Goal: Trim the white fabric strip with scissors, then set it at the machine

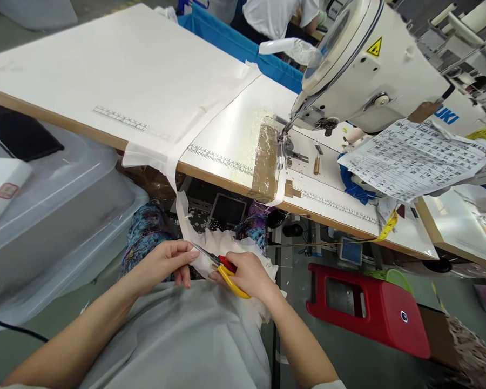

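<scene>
My right hand (249, 275) grips small thread snips (225, 272) with yellow and red handles, their blades pointing left. My left hand (166, 260) pinches a piece of white fabric (227, 244) right at the blade tips, over my lap. The ruffled white fabric bunches between both hands and a strip of it runs up to the table edge. A white sewing machine (368, 65) stands on the white table (146, 75) ahead, its needle area at the centre right.
A clear plastic bin (52, 216) with a lid sits at my left. A red plastic stool (368, 308) stands on the floor at the right. A printed paper sheet (413, 159) hangs from the machine. Another person in white stands behind the table, by a blue cloth bin (243, 46).
</scene>
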Tool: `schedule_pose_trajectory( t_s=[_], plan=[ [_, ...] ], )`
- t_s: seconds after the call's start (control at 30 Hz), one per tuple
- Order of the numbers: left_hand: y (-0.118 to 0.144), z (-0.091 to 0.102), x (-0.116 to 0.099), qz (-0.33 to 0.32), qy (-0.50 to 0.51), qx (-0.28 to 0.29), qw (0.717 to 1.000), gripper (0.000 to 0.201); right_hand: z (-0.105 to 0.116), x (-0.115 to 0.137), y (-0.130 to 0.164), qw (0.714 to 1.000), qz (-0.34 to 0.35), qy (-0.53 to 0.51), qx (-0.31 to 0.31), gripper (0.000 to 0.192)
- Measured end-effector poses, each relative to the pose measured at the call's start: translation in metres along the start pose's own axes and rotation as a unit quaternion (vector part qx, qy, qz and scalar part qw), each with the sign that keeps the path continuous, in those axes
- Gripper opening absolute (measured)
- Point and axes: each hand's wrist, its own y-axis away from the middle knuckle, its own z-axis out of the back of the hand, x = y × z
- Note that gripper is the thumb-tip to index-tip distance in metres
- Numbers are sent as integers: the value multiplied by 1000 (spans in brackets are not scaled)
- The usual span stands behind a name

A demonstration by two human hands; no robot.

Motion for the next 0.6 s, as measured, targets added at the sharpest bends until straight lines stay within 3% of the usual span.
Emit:
schedule_pose_trajectory(
  t_s=[0.1, 0.2, 0.27, 0.33, 0.37, 0.4, 0.43, 0.5, 0.6],
  plan=[
    [-3, -13, -3, -1, -5, 32, 999, 54, -4, 2, -3, 986, 45, -158, -20, 38],
    [-7, -15, -32, -29, -108, 68, 991, 48, -9, 5, -3, 963, 63, -247, -89, 25],
    [-15, -1, -70, -104, -274, -10, 956, 37, -10, 5, 4, 956, 53, -251, -144, 20],
    [-28, 23, -116, -193, -427, -169, 867, 26, -7, 4, 16, 953, 49, -242, -174, 16],
    [-37, 36, -139, -207, -485, -245, 813, 26, -4, 2, 24, 953, 49, -233, -187, 14],
    [-47, 48, -160, -203, -531, -299, 766, 32, -2, 1, 32, 953, 50, -223, -201, 12],
    [-58, 59, -179, -189, -563, -320, 738, 41, 0, -1, 41, 951, 49, -212, -218, 10],
    [-81, 74, -207, -164, -580, -336, 724, 42, 4, -4, 58, 946, 39, -202, -252, 7],
    [-105, 78, -227, -192, -540, -327, 752, 45, 10, -11, 82, 922, 7, -260, -287, 13]
  ],
)
